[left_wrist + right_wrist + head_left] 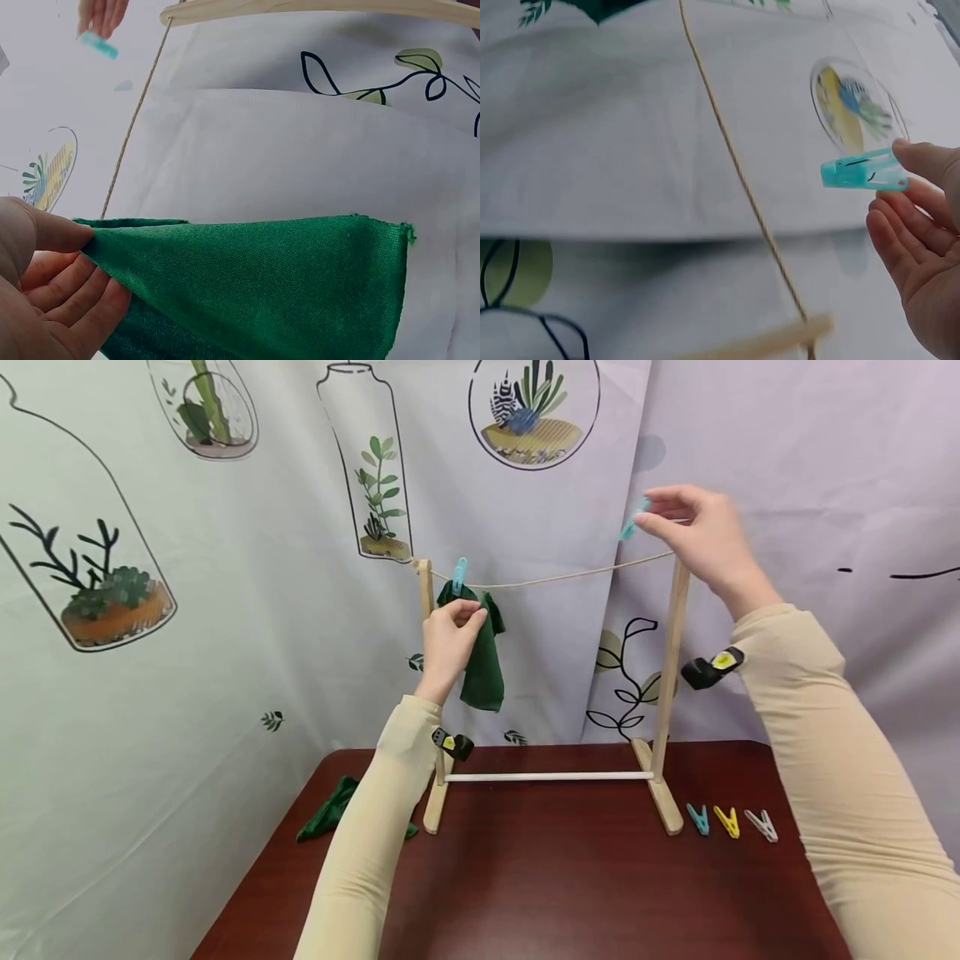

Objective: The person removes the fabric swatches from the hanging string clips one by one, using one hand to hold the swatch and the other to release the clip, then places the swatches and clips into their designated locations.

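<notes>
A green cloth [483, 672] hangs over the string [562, 578] near its left end, with a light blue clothespin [459, 575] clipped at its upper left. My left hand [450, 639] pinches the cloth's edge between thumb and index finger; the left wrist view shows the green cloth [262, 270] spreading out from that pinch. Above the right end of the string, my right hand [697, 531] holds a second light blue clothespin [634, 520] by its handles. In the right wrist view this clothespin [862, 171] lies between thumb and fingers, apart from the string [739, 165].
The string spans two posts of a wooden rack [670, 668] on a dark red table [555, 860]. Blue [698, 819], yellow [727, 822] and white [762, 825] clothespins lie right of the rack. More green cloth [330, 810] lies at left, partly behind my left arm. A printed curtain [247, 568] hangs behind.
</notes>
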